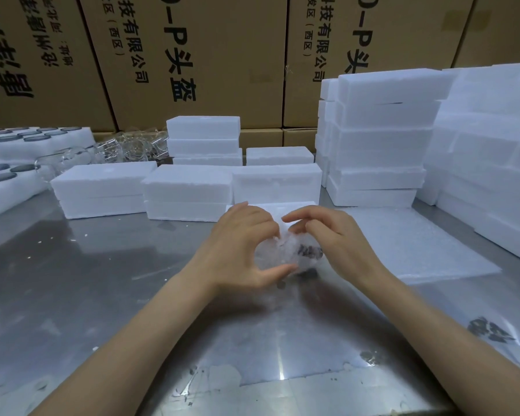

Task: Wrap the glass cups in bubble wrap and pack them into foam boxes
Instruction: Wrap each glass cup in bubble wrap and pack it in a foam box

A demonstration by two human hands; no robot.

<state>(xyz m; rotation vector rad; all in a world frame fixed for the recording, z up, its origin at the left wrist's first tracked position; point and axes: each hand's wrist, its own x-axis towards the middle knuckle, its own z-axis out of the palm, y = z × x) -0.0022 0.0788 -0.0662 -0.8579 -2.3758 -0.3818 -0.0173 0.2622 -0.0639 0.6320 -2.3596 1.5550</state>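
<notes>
Closest to the near edge of the steel worktop (72, 295) there's a flat bubble wrap sheet (282, 340) lying under both forearms, with dark printed marks near its edges. One more printed bag or sheet (493, 331) sits at the near right edge, can't tell exactly what it is.

Middle of the worktop: both hands are on one wrapped cup (285, 250), a bubble-wrapped bundle with a dark print showing through. Left hand (240, 244) is curled around its left side, thumb under and fingers over the top. Right hand (330, 235) grips the right side, fingers bent down onto the top of the wrap. The bundle looks lifted just off the surface, hard to be sure.

Just right of the hands, a second bubble wrap stack (418, 241) lies flat.

Behind the hands, a row of three closed foam boxes (189, 193), with an open foam piece (282, 207) just in front of the rightmost. Further back, one stack of three boxes (204, 139) and a single low one (279, 156).

Right edge: tall foam stacks (382, 130), too many to count properly.

Far left: two foam trays (27, 139) with dark round lids, and a cluster of bare glass cups (123, 148) beside them, number unclear.

Along the back, cardboard cartons (222, 55) with black printing.
</notes>
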